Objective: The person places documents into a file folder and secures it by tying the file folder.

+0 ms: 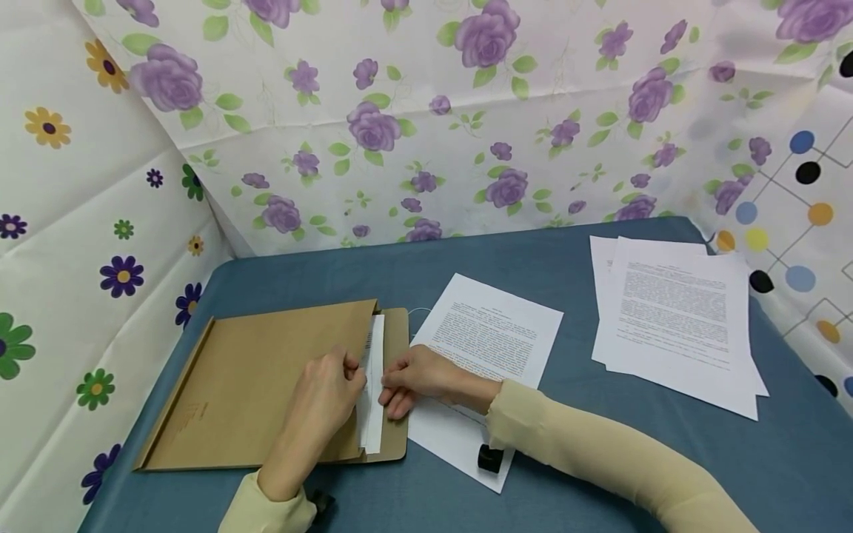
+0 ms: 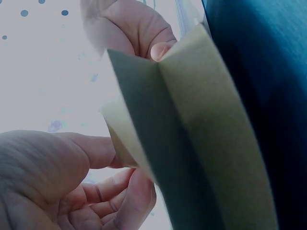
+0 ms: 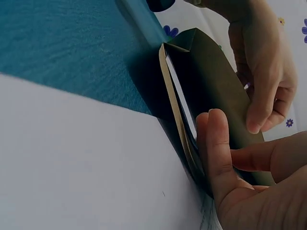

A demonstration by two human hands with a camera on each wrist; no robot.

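Note:
A brown kraft document envelope (image 1: 266, 385) lies at the left of the table, its mouth toward the right and its flap (image 1: 396, 326) folded out flat. White papers (image 1: 375, 385) stick out of the mouth. My left hand (image 1: 326, 389) pinches the upper edge of the mouth between thumb and fingers, lifting it; the left wrist view shows the envelope's folded side (image 2: 187, 120) spread apart. My right hand (image 1: 423, 377) is at the protruding papers, thumb and fingers at their edge. In the right wrist view, its fingers (image 3: 218, 143) cover part of that edge.
A printed sheet (image 1: 489, 326) lies right of the envelope, partly under my right forearm. Farther right, several printed sheets (image 1: 673, 311) overlap in a loose pile. The table (image 1: 566, 474) has a blue cover, and flowered cloth (image 1: 433, 148) hangs behind it.

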